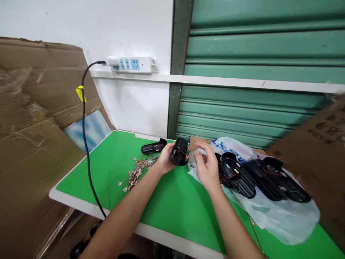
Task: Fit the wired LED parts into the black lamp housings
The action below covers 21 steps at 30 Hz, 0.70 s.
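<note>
My left hand (166, 158) is closed around a black plastic housing (180, 153), held up above the green tabletop. A thin red wire (182, 151) runs across the housing's curved open face. Just to the right, my right hand (207, 163) is raised with thumb and forefinger apart, and I see nothing between them. Behind my left wrist lies a loose pile of small parts with red wires (136, 172). Another black housing (153, 147) rests beyond the pile.
Several black housings (238, 176) lie on a white plastic bag (285, 223) at the right. A black cable (84, 133) hangs from the power strip (132, 64) across the table's left side. Cardboard (32, 144) stands at the left, more cardboard (318, 144) at the right.
</note>
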Motion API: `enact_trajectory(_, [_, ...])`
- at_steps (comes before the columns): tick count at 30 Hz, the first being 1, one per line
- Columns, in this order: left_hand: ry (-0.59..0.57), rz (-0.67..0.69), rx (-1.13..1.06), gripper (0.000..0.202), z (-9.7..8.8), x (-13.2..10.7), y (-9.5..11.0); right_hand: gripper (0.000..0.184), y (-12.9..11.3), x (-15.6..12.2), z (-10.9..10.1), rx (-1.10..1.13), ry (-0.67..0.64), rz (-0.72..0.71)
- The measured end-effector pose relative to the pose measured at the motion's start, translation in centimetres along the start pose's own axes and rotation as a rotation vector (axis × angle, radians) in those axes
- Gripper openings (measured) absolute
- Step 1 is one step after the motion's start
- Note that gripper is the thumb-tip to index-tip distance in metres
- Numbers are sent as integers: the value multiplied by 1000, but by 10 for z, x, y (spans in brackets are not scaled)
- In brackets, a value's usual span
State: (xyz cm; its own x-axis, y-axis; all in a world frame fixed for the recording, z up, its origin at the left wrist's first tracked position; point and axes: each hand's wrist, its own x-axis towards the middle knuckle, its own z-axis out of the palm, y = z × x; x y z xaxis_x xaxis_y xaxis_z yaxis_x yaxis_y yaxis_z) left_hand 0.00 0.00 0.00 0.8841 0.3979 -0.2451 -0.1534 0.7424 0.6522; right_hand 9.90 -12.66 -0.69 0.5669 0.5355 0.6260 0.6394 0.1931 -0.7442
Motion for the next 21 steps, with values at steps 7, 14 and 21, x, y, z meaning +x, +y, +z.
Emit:
enact_trajectory(7, [41,116,31,52,5,-2,-17,43,1,-9,-2,297,-7,466])
enact_trajectory(14, [-75,294,301,69,3,-5,-41,39,7,-11,-5,272,74,514])
enact_trajectory(21, [-26,254,589,94,4,-16,-30,19,-6,-21,-9,-93,-47,-51])
